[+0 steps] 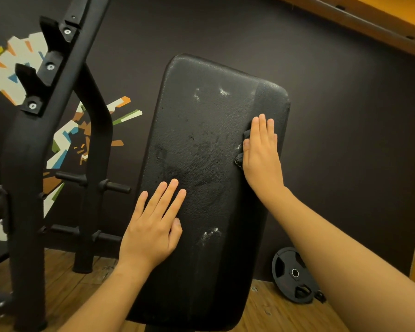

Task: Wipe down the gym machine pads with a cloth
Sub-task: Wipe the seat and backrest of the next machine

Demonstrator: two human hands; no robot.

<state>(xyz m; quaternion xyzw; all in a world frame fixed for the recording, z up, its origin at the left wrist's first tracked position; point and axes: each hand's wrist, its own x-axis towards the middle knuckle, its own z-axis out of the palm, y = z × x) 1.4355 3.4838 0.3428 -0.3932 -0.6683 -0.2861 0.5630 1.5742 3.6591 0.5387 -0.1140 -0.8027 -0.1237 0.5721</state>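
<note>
The black textured bench pad (pixel 201 116) carries damp smears and white scuffs. At its 3 o'clock edge, the right hand (pixel 261 154) presses a dark cloth (pixel 240 159) flat, fingers straight and together. The left hand (pixel 151 231) rests flat at 7 o'clock, fingers slightly spread. A weight plate (pixel 290 274) leans at 5 o'clock.

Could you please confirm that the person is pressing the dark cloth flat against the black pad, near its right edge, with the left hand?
Not quite. The head view shows the right hand pressing the dark cloth flat against the black pad near its right edge. The left hand rests bare on the pad, lower down toward its left edge.
</note>
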